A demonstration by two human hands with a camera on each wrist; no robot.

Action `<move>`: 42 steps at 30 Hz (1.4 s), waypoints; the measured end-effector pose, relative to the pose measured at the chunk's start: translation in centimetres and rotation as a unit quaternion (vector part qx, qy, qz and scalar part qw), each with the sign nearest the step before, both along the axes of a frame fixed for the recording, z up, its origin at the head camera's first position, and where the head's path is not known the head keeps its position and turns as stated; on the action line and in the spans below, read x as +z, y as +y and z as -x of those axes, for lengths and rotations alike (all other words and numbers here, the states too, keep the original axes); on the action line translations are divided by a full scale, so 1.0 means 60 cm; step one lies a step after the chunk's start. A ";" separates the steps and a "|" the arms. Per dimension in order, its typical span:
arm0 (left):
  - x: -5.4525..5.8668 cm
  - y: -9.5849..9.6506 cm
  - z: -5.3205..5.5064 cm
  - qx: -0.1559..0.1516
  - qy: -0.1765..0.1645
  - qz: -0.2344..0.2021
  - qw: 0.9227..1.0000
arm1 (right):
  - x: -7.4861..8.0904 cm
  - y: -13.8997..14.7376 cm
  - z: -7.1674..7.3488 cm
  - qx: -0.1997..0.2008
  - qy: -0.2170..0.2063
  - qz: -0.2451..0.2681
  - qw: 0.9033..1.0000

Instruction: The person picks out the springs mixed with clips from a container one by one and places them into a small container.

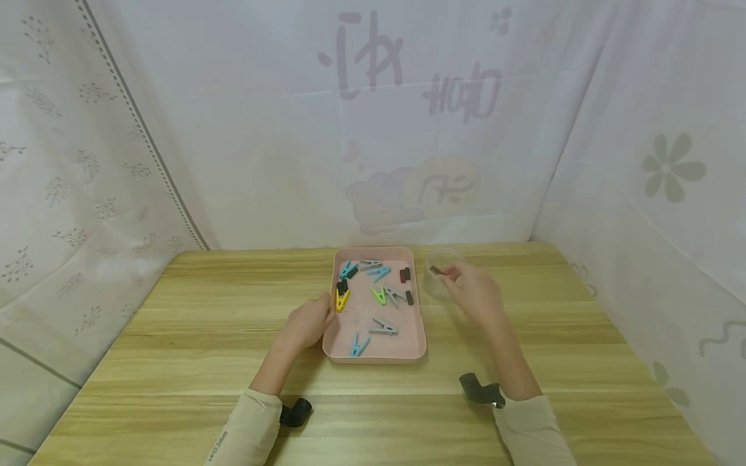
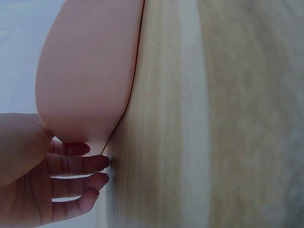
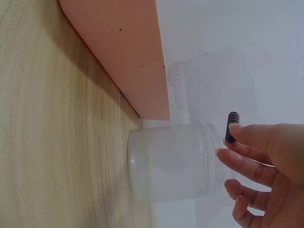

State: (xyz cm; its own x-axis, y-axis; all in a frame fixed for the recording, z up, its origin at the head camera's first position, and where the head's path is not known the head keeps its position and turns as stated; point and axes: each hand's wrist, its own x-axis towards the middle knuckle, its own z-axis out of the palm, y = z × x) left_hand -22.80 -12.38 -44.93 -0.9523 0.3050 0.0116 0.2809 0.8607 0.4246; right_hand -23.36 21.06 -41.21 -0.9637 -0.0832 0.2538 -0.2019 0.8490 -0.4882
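My right hand (image 1: 476, 294) pinches a small dark ribbed piece (image 3: 232, 127) between thumb and forefinger, the other fingers loosely bent. It holds the piece at the mouth of a clear plastic jar (image 3: 173, 161), which stands right of a pink tray (image 1: 373, 343). At the tray's left side, my left hand (image 1: 309, 320) grips the edge; part of the thumb is hidden in the left wrist view. Inside the tray lie several clothespins, among them a yellow one (image 1: 342, 300), a green one (image 1: 379, 296) and a blue one (image 1: 359, 345). Small dark pieces (image 1: 409, 298) and a red one (image 1: 402, 276) lie there too.
Tray and jar stand near the back edge of a wooden table (image 1: 221, 323). A pale printed curtain (image 1: 280, 129) hangs behind it and at both sides. Each wrist wears a black camera mount (image 1: 480, 389).
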 end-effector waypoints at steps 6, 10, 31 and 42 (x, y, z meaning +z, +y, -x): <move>-0.002 0.000 0.002 0.001 -0.001 0.006 1.000 | 0.000 0.006 0.003 -0.006 0.007 -0.001 1.000; -0.002 0.000 0.002 0.000 0.000 0.005 1.000 | 0.000 0.010 0.004 -0.010 0.009 -0.004 1.000; 0.000 0.002 0.000 0.009 -0.007 0.006 1.000 | 0.005 0.029 0.010 -0.020 -0.006 -0.005 1.000; 0.001 0.003 -0.001 0.013 -0.009 0.004 1.000 | 0.003 0.038 0.016 -0.027 -0.008 -0.010 1.000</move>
State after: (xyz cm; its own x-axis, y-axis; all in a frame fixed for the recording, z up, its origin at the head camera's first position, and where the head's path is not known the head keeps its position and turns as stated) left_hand -22.72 -12.22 -44.89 -0.9598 0.2804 -0.0080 0.2509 0.8707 0.4231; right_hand -24.34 23.32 -41.04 -0.9707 -0.0365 0.2374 -0.1483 0.8685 -0.4730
